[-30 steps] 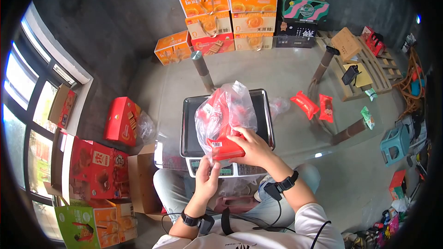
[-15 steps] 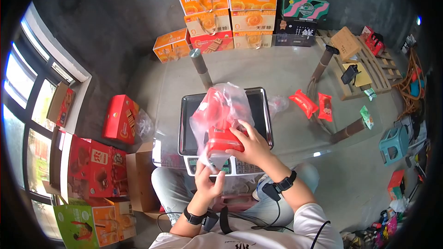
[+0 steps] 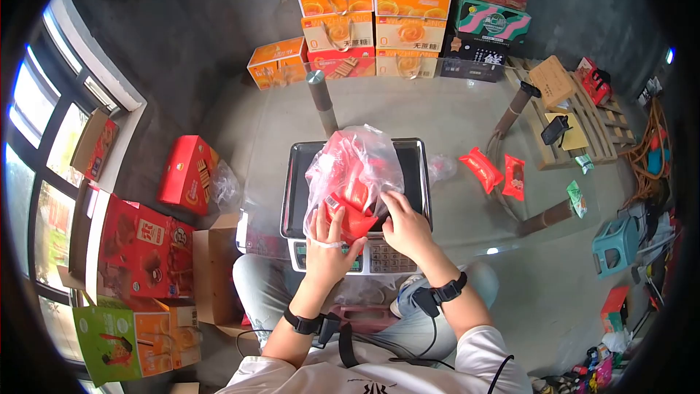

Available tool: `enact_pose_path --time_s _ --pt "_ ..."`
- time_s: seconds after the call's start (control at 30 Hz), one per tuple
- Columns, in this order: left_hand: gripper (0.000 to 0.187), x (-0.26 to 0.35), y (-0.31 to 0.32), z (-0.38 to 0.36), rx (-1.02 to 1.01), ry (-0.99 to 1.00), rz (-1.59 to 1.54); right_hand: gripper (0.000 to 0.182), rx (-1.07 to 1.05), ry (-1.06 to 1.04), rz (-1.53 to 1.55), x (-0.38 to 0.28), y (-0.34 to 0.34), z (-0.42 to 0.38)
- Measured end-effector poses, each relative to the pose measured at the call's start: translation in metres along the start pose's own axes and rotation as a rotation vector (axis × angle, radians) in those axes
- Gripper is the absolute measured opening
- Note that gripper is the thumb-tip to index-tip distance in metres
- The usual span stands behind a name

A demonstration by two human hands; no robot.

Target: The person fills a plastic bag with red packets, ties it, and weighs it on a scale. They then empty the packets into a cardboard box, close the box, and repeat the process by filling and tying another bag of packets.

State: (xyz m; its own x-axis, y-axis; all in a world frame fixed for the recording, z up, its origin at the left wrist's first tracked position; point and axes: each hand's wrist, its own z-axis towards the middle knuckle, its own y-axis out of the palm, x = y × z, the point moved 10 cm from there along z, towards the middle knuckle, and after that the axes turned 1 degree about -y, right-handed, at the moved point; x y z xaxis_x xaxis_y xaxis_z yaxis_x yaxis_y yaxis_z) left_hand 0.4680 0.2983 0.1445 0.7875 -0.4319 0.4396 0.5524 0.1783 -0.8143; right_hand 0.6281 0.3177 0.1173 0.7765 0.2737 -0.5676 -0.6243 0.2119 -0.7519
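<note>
A clear plastic bag [image 3: 372, 147] with red snack packets [image 3: 355, 194] inside lies on the black tray [image 3: 295, 175] of a digital scale [image 3: 386, 257]. My left hand [image 3: 327, 252] is at the bag's near left side, its fingers stretched over a red packet and a strip of plastic across them; its thumb points right. On the near right side, my right hand [image 3: 405, 228] has its fingers bent against the bag's edge. The fingertips of that hand are partly hidden by plastic.
Red packets [image 3: 481, 169] and small green packets [image 3: 577, 198] lie to the right on the glass table [image 3: 452, 117]. Stacked gift boxes [image 3: 412, 33] stand behind. Red cartons [image 3: 186, 175] are at the left, a blue stool [image 3: 614, 246] at the right.
My left hand has moved up from the bag's lower edge onto the red packets. The bag has settled flatter on the scale tray. My right hand has shifted slightly right, to the bag's edge.
</note>
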Motion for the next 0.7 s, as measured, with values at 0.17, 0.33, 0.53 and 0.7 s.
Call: enact_pose_path --time_s 0.17,0.33,0.53,0.7 --pt "0.080 0.000 0.001 0.002 0.060 -0.037 -0.014 0.041 -0.171 0.053 -0.031 -0.001 0.009 0.002" --pt "0.075 -0.014 0.001 0.003 0.128 -0.066 -0.004 0.026 -0.105 -0.022 -0.019 -0.004 0.007 0.003" --pt "0.069 -0.028 -0.014 0.006 0.216 -0.175 -0.056 0.020 0.205 -0.077 0.344 -0.013 -0.024 0.007" --pt "0.059 -0.025 -0.027 0.012 0.285 -0.198 -0.018 0.015 0.204 -0.097 0.693 -0.007 -0.030 0.007"
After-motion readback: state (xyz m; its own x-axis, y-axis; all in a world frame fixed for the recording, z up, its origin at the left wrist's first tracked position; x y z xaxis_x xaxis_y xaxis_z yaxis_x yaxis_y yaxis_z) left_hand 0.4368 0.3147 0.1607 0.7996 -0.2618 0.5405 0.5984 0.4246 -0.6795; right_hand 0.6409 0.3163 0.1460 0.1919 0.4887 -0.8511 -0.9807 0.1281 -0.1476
